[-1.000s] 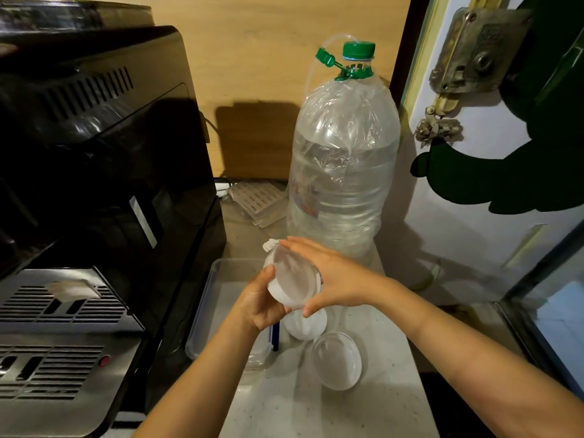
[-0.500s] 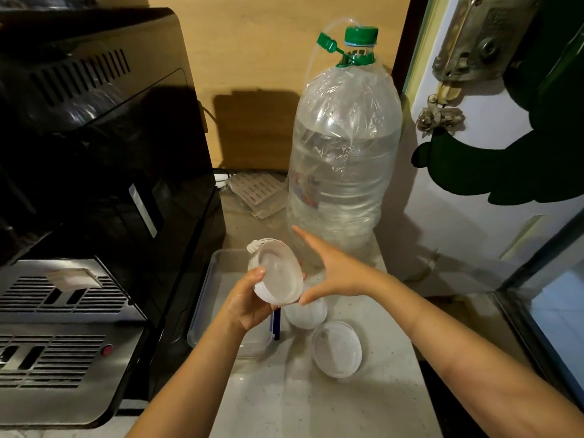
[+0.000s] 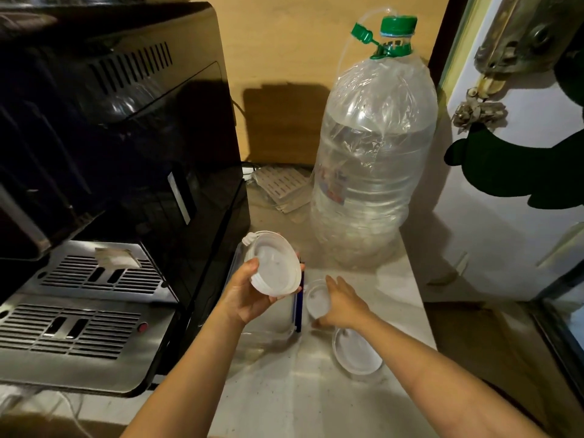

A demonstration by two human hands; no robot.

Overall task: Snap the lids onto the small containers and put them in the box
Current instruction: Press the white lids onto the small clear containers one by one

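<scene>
My left hand holds a small round white container with its lid on, tilted, above the clear plastic box that has a blue clip on its right side. My right hand is low on the counter, its fingers around a second small clear container just right of the box. A loose round lid lies on the counter in front of that hand. The box is partly hidden by my left hand and forearm.
A big water bottle with a green cap stands behind the containers. A black and steel coffee machine fills the left side. A white slotted part lies at the back. A door with a lock is at the right.
My right hand left the lidded container and dropped to the second container on the counter. My left hand carried the lidded container left, over the box.
</scene>
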